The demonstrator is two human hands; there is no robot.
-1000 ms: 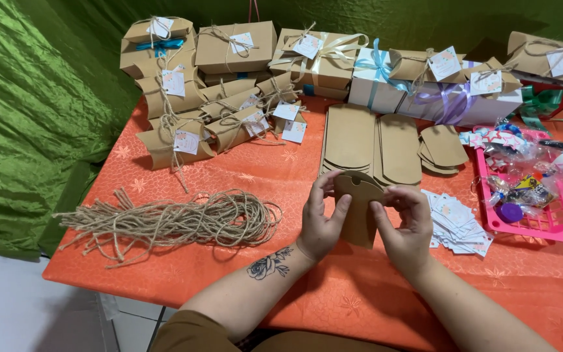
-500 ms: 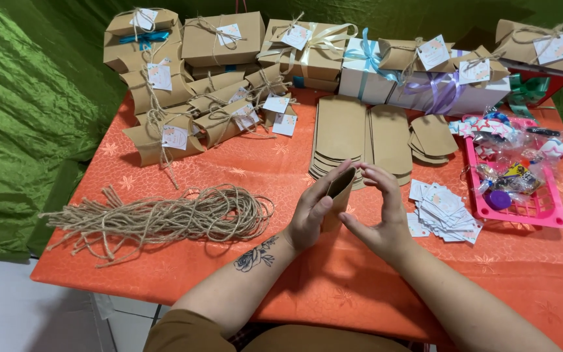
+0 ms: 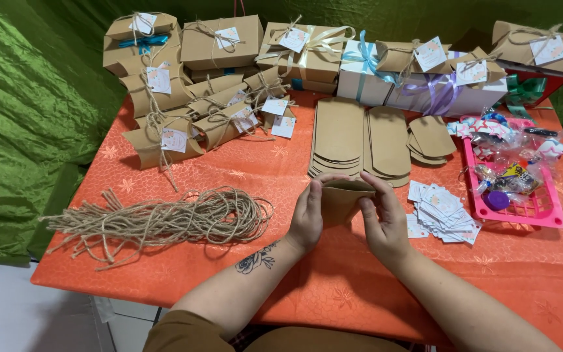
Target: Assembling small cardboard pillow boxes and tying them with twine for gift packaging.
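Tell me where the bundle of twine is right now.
In the head view, the bundle of twine lies on the orange tablecloth to the left of the left hand, in front of the tied kraft pillow boxes.

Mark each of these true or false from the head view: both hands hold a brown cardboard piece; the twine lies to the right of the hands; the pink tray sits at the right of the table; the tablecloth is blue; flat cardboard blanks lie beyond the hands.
1. Both the left hand and the right hand hold the brown cardboard piece. True.
2. The twine bundle lies to the right of the hands. False: it lies to their left.
3. The pink tray sits at the right. True.
4. The tablecloth is blue. False: it is orange.
5. Flat cardboard blanks lie beyond the hands. True.
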